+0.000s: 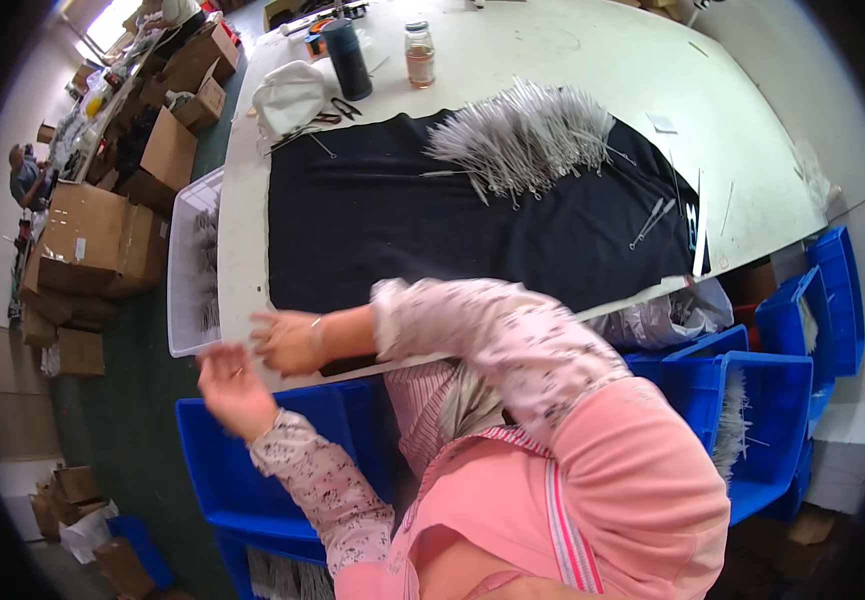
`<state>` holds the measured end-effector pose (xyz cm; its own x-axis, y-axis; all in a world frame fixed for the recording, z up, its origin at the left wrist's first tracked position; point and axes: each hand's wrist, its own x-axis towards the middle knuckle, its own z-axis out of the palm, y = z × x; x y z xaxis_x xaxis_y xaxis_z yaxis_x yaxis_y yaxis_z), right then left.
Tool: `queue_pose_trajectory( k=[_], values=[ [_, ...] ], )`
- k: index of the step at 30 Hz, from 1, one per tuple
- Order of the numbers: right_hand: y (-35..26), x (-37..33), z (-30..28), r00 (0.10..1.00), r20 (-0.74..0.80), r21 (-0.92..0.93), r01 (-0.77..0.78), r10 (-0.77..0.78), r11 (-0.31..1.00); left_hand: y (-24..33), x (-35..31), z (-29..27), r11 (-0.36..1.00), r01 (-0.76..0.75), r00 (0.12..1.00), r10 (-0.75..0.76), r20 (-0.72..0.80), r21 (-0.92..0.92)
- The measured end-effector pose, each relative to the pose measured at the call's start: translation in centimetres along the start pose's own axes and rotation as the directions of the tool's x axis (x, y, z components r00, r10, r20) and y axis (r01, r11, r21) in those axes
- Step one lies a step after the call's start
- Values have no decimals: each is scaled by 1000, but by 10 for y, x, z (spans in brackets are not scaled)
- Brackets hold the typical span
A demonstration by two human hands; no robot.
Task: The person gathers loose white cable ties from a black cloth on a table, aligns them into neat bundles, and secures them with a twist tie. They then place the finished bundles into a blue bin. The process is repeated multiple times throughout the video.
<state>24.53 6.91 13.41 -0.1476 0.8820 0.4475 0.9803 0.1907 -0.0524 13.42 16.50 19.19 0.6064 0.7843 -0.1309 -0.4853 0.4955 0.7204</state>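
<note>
Both left hand (238, 392) and right hand (292, 342) were held unclenched near the bin (182, 300), well left of the heaped brushes (530, 138).

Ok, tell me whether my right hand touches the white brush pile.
Apart: the head view shows the right hand near the lower-left corner of the table, with black cloth stretching between it and the white brush pile.

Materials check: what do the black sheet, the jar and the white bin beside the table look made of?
Black sheet: matte fabric, by its soft wrinkles. Jar: glossy glass or clear plastic; amber colour shows through. White bin: probably moulded plastic, smooth and thin-walled.
</note>
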Motion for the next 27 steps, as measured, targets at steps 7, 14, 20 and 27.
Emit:
queue_pose_trajectory(
  k=[7,14,20,27],
  values=[
    [88,-245,-123,780,-401,-341,-614,480,712,-128,-61,151,698,710,637,-692,338,91],
    [118,-360,-164,92,-466,43,-991,880,126,-279,-46,240,500,765,504,-857,106,407],
    [105,-338,-166,-96,-399,128,-991,912,-48,-332,-47,264,461,755,514,-858,16,466],
    [115,-326,-148,-146,-313,130,-985,938,-110,-343,-57,275,468,633,631,-774,-60,616]
  ],
)
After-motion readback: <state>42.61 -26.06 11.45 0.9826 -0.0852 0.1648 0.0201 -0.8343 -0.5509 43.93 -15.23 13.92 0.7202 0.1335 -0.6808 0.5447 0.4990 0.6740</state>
